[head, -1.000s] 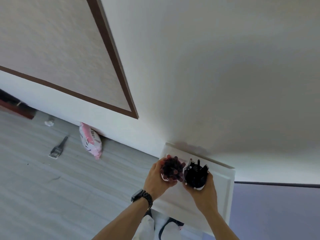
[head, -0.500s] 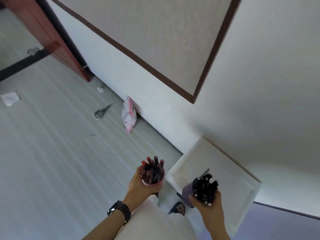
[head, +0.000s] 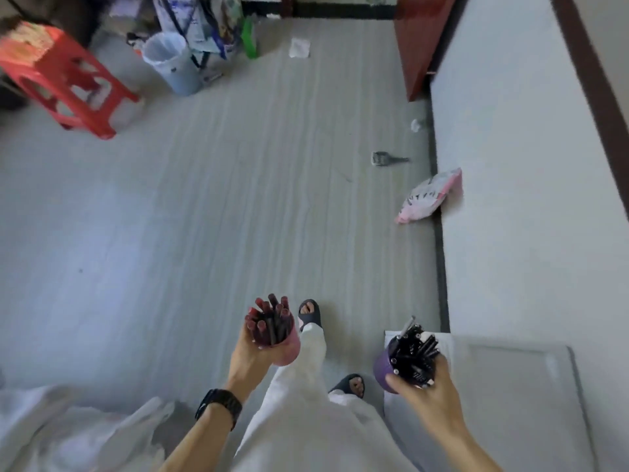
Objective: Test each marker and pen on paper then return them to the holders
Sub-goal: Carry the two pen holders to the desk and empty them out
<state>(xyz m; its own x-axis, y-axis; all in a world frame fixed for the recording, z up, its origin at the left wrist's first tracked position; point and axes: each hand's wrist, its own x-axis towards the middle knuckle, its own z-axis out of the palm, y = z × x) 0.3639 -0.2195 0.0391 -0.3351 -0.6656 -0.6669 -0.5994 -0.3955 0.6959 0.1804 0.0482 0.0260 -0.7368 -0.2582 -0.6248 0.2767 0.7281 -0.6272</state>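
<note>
My left hand (head: 250,352) grips a pink holder (head: 289,349) packed with several dark red markers (head: 270,318), held low over the grey floor. My right hand (head: 423,391) grips a purple holder (head: 383,367) full of several black pens (head: 415,352), just left of a white cabinet top (head: 510,386). Both holders are upright and apart from each other. No paper for testing is in sight.
My sandalled feet (head: 309,313) stand between the holders. A white wall (head: 527,165) runs along the right with a pink packet (head: 429,195) at its base. A red stool (head: 64,76), a pale bucket (head: 172,63) and bags stand far left. White cloth (head: 68,434) lies bottom left.
Both holders came off the white cabinet top and moved apart. My view swung from the wall down and left to the floor, bringing the stool and bucket into sight.
</note>
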